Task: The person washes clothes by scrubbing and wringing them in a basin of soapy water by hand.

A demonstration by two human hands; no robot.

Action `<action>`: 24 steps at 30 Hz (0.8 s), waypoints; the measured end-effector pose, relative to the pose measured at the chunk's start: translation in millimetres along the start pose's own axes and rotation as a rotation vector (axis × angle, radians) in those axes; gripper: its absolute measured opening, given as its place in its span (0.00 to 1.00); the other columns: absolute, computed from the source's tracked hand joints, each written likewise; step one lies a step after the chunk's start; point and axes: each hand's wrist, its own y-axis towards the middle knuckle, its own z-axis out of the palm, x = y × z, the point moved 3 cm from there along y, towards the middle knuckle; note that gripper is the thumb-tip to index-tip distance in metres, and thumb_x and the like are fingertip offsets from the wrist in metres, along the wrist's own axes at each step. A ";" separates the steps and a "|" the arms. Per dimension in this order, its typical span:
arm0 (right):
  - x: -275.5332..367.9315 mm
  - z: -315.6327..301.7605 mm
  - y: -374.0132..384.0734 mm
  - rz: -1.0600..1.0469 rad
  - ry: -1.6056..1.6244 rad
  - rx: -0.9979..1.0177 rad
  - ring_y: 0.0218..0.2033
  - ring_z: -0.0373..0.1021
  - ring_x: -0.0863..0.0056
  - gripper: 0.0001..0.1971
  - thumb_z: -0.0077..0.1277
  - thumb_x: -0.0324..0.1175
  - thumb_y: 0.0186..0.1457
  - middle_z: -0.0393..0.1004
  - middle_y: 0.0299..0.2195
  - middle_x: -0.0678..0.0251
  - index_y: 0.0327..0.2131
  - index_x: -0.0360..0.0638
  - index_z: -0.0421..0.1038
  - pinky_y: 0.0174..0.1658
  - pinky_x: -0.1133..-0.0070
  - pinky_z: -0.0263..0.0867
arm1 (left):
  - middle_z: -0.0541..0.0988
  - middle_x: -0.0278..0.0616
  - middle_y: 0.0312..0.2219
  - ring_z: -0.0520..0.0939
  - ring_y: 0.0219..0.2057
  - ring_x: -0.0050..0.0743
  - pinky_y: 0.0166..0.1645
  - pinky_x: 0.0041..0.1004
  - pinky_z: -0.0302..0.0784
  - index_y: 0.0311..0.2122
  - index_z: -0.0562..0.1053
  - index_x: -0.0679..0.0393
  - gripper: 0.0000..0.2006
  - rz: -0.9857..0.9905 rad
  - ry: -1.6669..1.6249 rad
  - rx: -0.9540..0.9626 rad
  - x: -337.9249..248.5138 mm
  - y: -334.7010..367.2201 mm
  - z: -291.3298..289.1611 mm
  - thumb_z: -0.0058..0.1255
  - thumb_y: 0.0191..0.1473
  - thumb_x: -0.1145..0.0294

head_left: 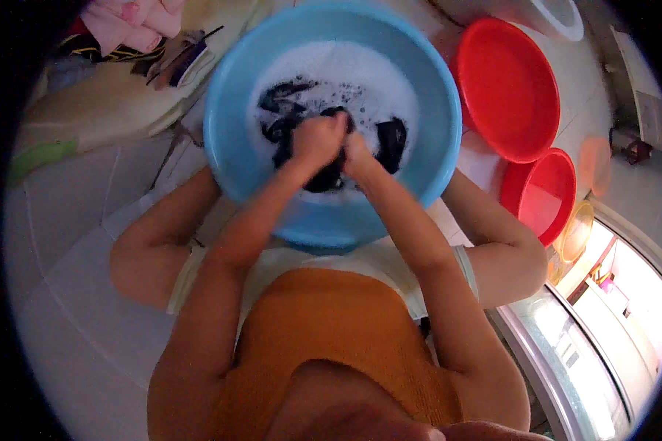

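Between my knees stands a big round blue basin (pixel 232 95) holding foamy, soapy water (pixel 331 62). A black cloth garment (pixel 391 143) lies wet in the suds, with dark folds showing on both sides of my hands. Over the middle of the basin, my left hand (pixel 318 140) is closed on a bunched part of the cloth. Pressed close against it, my right hand (pixel 356 154) grips the same dark cloth from the other side. Some fingertips of both hands are hidden by the fabric and by each other.
Two red basins (pixel 507 88) (pixel 555 187) stand to the right, with a yellow basket (pixel 577 231) beyond. At the upper left, a pale board-like surface (pixel 118 121) carries pink cloth (pixel 132 26) and dark items. A glass-panelled door (pixel 566 345) is at the lower right.
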 end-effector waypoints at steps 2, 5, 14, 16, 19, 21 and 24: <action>1.3 0.3 -22.1 0.041 -0.269 -0.436 0.27 0.69 0.68 0.15 0.43 0.40 0.46 0.72 0.27 0.63 0.30 0.37 0.68 0.33 0.72 0.65 | 0.74 0.52 0.19 0.74 0.21 0.53 0.30 0.43 0.68 0.18 0.71 0.62 0.24 0.130 0.231 0.159 57.5 15.7 -7.4 0.34 0.52 0.51; 22.6 -18.8 -36.4 0.016 -0.500 -0.459 0.26 0.70 0.68 0.14 0.50 0.36 0.42 0.72 0.26 0.61 0.30 0.34 0.68 0.30 0.75 0.66 | 0.76 0.52 0.29 0.77 0.27 0.45 0.35 0.35 0.68 0.30 0.73 0.66 0.27 -0.290 -0.211 0.501 75.4 0.7 -17.7 0.39 0.49 0.46; 24.2 -19.6 -70.0 -0.104 -0.952 -0.306 0.27 0.68 0.75 0.19 0.56 0.38 0.40 0.72 0.28 0.63 0.34 0.32 0.69 0.32 0.79 0.64 | 0.75 0.40 0.28 0.76 0.31 0.26 0.35 0.24 0.70 0.34 0.71 0.65 0.20 -0.640 -0.943 0.585 -7.8 -74.2 -85.3 0.49 0.45 0.55; 23.1 -16.7 -75.2 -0.039 -0.954 -0.259 0.27 0.68 0.76 0.20 0.56 0.39 0.40 0.72 0.29 0.63 0.34 0.32 0.69 0.32 0.80 0.63 | 0.75 0.40 0.30 0.76 0.31 0.26 0.35 0.25 0.70 0.35 0.71 0.65 0.20 -0.700 -1.013 0.545 -26.1 -86.0 -105.2 0.49 0.46 0.55; 24.9 6.1 -94.3 0.023 -1.111 -0.130 0.26 0.67 0.78 0.21 0.55 0.41 0.41 0.72 0.29 0.65 0.35 0.33 0.69 0.32 0.80 0.63 | 0.74 0.40 0.33 0.76 0.31 0.27 0.36 0.25 0.70 0.37 0.70 0.65 0.20 -0.749 -1.169 0.490 -57.5 -95.4 -135.5 0.48 0.47 0.56; 32.2 21.6 -106.3 -0.002 -1.243 -0.053 0.25 0.66 0.80 0.20 0.54 0.43 0.42 0.72 0.27 0.67 0.34 0.35 0.70 0.31 0.81 0.63 | 0.74 0.40 0.34 0.76 0.31 0.27 0.36 0.25 0.70 0.38 0.69 0.65 0.20 -0.730 -1.254 0.469 -61.4 -95.0 -141.4 0.47 0.48 0.57; 50.2 14.5 -107.3 0.084 -1.170 -0.133 0.26 0.67 0.80 0.20 0.53 0.44 0.43 0.72 0.27 0.67 0.34 0.36 0.70 0.32 0.82 0.62 | 0.74 0.40 0.33 0.75 0.32 0.27 0.39 0.23 0.68 0.38 0.69 0.65 0.20 -0.552 -1.069 0.389 -44.8 -73.6 -137.0 0.45 0.49 0.56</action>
